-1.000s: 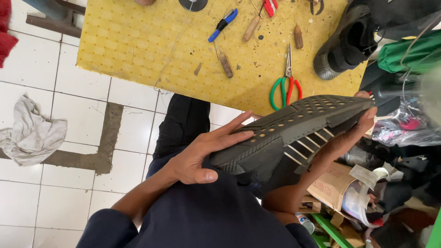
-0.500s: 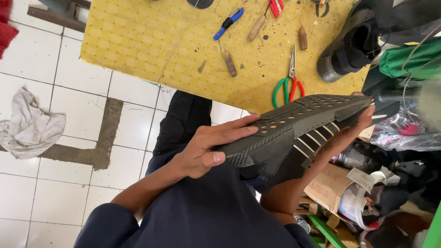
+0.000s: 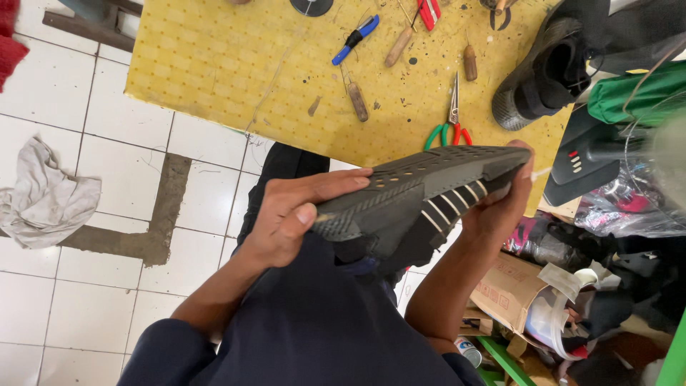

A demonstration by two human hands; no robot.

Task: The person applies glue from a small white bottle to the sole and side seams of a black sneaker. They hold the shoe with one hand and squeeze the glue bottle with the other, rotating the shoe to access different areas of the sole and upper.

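We hold a dark grey shoe (image 3: 421,189) sole-up above our lap, just off the near edge of the yellow worktop (image 3: 236,71). Our left hand (image 3: 293,214) clamps one end of it, fingers laid along the sole and thumb pressed under the rim. Our right hand (image 3: 500,207) grips the other end, fingers wrapped round the tip. On the worktop, near its near edge, lie scissors with green and red handles (image 3: 449,125); a wooden-handled awl (image 3: 355,100) sits beside them, and a second dark shoe (image 3: 543,75) rests at the right edge. A crumpled grey rag (image 3: 43,196) lies on the tiled floor.
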